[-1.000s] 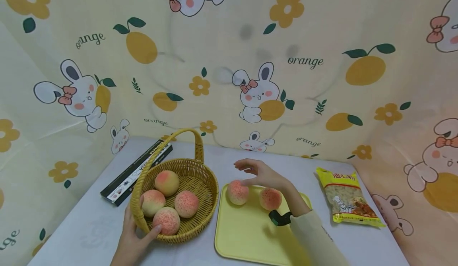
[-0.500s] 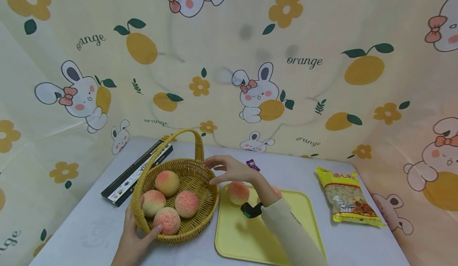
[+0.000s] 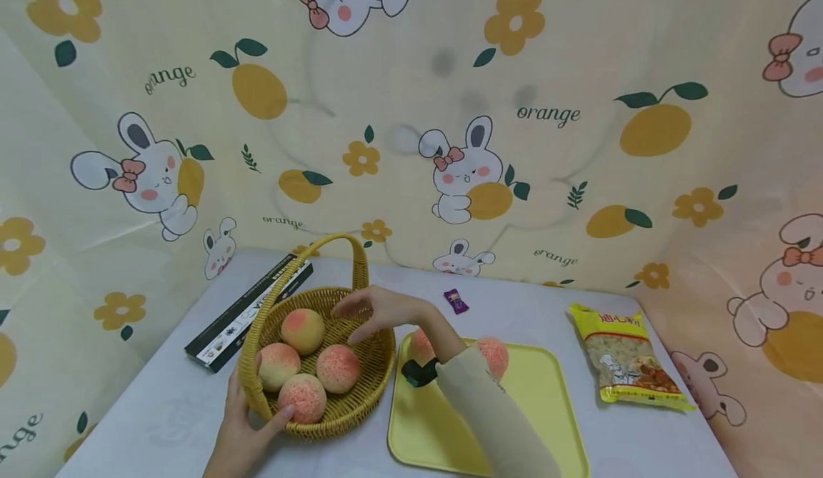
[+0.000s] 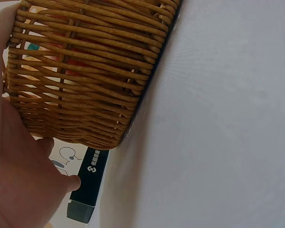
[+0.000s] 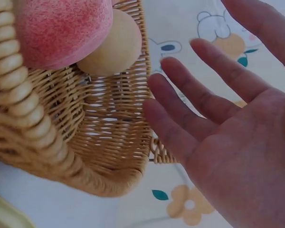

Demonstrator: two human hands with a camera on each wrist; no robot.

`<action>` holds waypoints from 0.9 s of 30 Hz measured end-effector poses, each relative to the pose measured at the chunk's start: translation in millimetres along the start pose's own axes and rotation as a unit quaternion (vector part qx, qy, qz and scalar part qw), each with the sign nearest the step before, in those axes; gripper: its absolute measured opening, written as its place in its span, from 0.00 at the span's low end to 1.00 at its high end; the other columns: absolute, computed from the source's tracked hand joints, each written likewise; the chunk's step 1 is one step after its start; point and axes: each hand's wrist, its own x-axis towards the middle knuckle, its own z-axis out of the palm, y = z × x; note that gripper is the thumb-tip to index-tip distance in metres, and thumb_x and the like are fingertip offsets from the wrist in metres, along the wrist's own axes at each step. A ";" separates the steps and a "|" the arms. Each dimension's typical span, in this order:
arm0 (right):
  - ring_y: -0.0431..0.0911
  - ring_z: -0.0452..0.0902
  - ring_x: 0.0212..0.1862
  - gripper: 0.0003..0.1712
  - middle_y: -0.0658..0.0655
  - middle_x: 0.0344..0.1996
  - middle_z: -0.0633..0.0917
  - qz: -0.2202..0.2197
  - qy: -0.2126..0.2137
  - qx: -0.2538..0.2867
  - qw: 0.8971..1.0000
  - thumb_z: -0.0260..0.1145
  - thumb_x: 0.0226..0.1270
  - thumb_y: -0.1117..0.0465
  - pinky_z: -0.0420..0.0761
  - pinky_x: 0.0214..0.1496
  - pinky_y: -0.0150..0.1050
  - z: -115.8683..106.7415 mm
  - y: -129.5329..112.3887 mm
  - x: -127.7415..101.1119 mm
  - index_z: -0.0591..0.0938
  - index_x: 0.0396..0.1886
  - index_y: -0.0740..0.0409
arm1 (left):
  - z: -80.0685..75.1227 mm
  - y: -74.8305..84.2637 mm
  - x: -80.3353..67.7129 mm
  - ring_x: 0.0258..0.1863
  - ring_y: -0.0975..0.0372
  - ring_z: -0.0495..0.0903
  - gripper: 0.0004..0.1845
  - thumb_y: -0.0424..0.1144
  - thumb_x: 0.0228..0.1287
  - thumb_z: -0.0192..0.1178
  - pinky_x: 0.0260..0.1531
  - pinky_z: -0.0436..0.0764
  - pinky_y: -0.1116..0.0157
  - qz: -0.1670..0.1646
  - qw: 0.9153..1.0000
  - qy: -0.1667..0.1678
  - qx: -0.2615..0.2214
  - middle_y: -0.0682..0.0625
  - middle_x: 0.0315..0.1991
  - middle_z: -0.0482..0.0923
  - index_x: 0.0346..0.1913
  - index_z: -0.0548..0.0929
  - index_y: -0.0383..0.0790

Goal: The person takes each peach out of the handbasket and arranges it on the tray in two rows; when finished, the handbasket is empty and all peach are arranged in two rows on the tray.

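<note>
At lower left, the left hand (image 3: 241, 431) grips the basket (image 3: 360, 399) rim, probably to steady it. The right hand (image 3: 379, 311) hovers spread and empty over the peaches (image 3: 337, 367) at centre

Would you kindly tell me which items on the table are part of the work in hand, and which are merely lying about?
In use:
wicker basket, gripped by left hand
peaches in basket
yellow tray
peaches on tray
right hand, open over basket

Lying about:
snack bag
dark box
purple candy

A cream long sleeve (image 3: 495, 421) covers the right arm, with a black wrist-worn device (image 3: 419, 372) at its cuff.
</note>
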 end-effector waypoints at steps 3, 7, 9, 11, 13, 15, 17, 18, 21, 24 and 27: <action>0.47 0.73 0.64 0.31 0.60 0.62 0.79 0.006 -0.022 0.013 1.000 0.73 0.62 0.63 0.70 0.69 0.49 2.7 2.0 7.7 0.77 0.65 0.63 | -0.1 -1.4 -0.3 0.75 0.41 0.41 0.53 0.38 0.57 0.74 0.64 0.50 0.28 0.002 1.000 0.003 -0.001 0.50 0.79 0.36 0.80 0.51 0.56; 0.49 0.73 0.65 0.32 0.63 0.63 0.77 0.016 -0.044 0.032 0.998 0.71 0.62 0.63 0.68 0.70 0.52 7.8 6.3 17.3 0.75 0.66 0.66 | 0.4 -4.0 -1.5 0.76 0.45 0.41 0.53 0.37 0.56 0.74 0.66 0.48 0.30 0.006 1.000 0.009 -0.009 0.52 0.80 0.36 0.80 0.53 0.52; 0.51 0.72 0.65 0.32 0.63 0.64 0.77 0.021 -0.050 0.040 0.998 0.71 0.62 0.64 0.68 0.70 0.53 10.2 7.8 21.8 0.75 0.66 0.66 | 0.6 -5.0 -2.1 0.76 0.45 0.40 0.53 0.37 0.56 0.75 0.66 0.48 0.30 0.003 1.000 0.008 -0.012 0.53 0.80 0.36 0.80 0.53 0.51; 0.52 0.72 0.65 0.32 0.61 0.63 0.78 0.027 -0.056 0.040 0.997 0.72 0.62 0.65 0.68 0.70 0.53 12.5 9.2 25.8 0.76 0.66 0.65 | 0.7 -5.5 -2.2 0.76 0.44 0.41 0.53 0.38 0.57 0.74 0.65 0.48 0.29 0.000 1.000 0.006 -0.008 0.52 0.79 0.36 0.80 0.52 0.53; 0.54 0.72 0.65 0.31 0.60 0.63 0.78 0.035 -0.062 0.044 0.997 0.72 0.62 0.65 0.68 0.70 0.53 14.4 9.5 29.1 0.76 0.66 0.63 | 0.8 -5.8 -2.0 0.75 0.41 0.41 0.53 0.38 0.57 0.74 0.64 0.49 0.28 -0.001 1.000 0.005 -0.008 0.50 0.79 0.36 0.80 0.52 0.54; 0.55 0.72 0.65 0.31 0.61 0.62 0.79 0.041 -0.072 0.043 0.996 0.72 0.62 0.65 0.70 0.69 0.50 16.1 10.6 31.9 0.76 0.65 0.64 | 0.9 -5.7 -1.4 0.75 0.39 0.41 0.53 0.39 0.57 0.74 0.62 0.50 0.26 -0.003 1.000 0.004 -0.002 0.48 0.79 0.36 0.80 0.52 0.57; 0.55 0.72 0.65 0.31 0.62 0.62 0.78 0.048 -0.084 0.041 0.994 0.71 0.62 0.66 0.71 0.68 0.48 17.7 10.9 33.3 0.76 0.65 0.64 | 1.4 -5.6 -0.7 0.75 0.39 0.41 0.53 0.40 0.57 0.74 0.62 0.50 0.26 -0.007 1.000 0.002 0.001 0.48 0.79 0.36 0.80 0.51 0.60; 0.55 0.72 0.65 0.31 0.62 0.62 0.78 0.051 -0.090 0.041 0.994 0.71 0.62 0.66 0.71 0.68 0.47 18.5 11.1 33.8 0.76 0.65 0.65 | 1.6 -5.3 -0.4 0.75 0.39 0.41 0.53 0.41 0.58 0.74 0.62 0.50 0.26 -0.010 1.000 0.000 0.002 0.48 0.79 0.36 0.80 0.51 0.60; 0.55 0.72 0.65 0.31 0.63 0.63 0.78 0.056 -0.109 0.038 0.992 0.71 0.62 0.67 0.72 0.67 0.44 21.0 12.5 35.0 0.75 0.65 0.66 | 2.2 -4.6 0.5 0.75 0.41 0.41 0.53 0.42 0.57 0.74 0.63 0.50 0.28 -0.012 1.000 0.001 0.005 0.50 0.79 0.36 0.80 0.51 0.60; 0.58 0.70 0.66 0.32 0.65 0.63 0.77 0.057 -0.123 0.045 0.990 0.72 0.61 0.68 0.72 0.67 0.45 22.9 12.8 36.1 0.75 0.66 0.68 | 2.3 -3.6 0.8 0.75 0.41 0.42 0.53 0.40 0.57 0.75 0.64 0.50 0.28 -0.002 1.000 0.006 0.003 0.48 0.79 0.37 0.80 0.53 0.55; 0.54 0.71 0.65 0.33 0.64 0.64 0.76 0.065 -0.130 0.039 0.989 0.73 0.60 0.67 0.72 0.68 0.45 24.1 12.6 37.6 0.74 0.66 0.67 | 1.4 -2.7 0.7 0.75 0.40 0.42 0.53 0.39 0.56 0.75 0.64 0.50 0.28 0.006 1.000 0.008 0.003 0.46 0.79 0.38 0.80 0.53 0.52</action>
